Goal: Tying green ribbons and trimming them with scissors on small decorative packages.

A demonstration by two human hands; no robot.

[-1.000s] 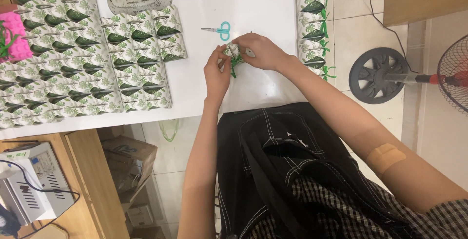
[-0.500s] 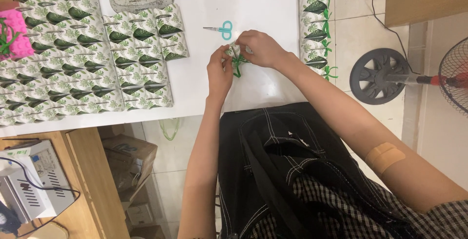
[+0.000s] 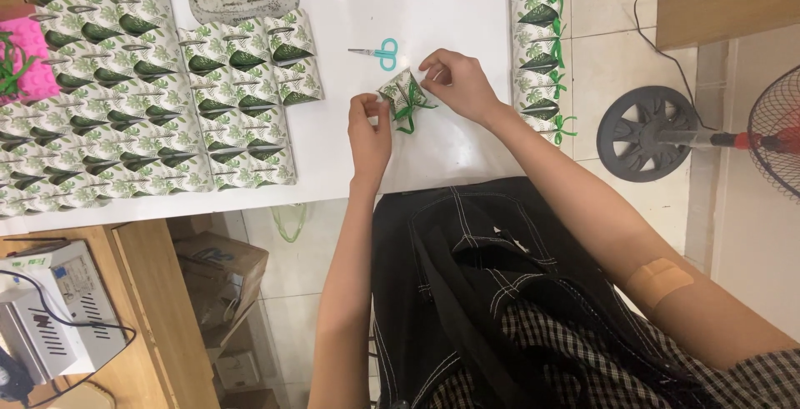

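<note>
Both hands have drawn slightly apart, left hand (image 3: 369,130) and right hand (image 3: 457,84) pinching a half-tied leaf-print box (image 3: 401,92), many untied boxes (image 3: 142,100) waiting.

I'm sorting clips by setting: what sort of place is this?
Probably a small craft or gift-packing workspace, perhaps at home. Both hands, left hand and right hand, hold a leaf-print box on a white table, beside rows of matching boxes and scissors.

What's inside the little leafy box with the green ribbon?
Nothing inside shows. The small leaf-print paper box is closed, with a green ribbon around it, and the left hand and right hand pinch its sides over the white table.
</note>
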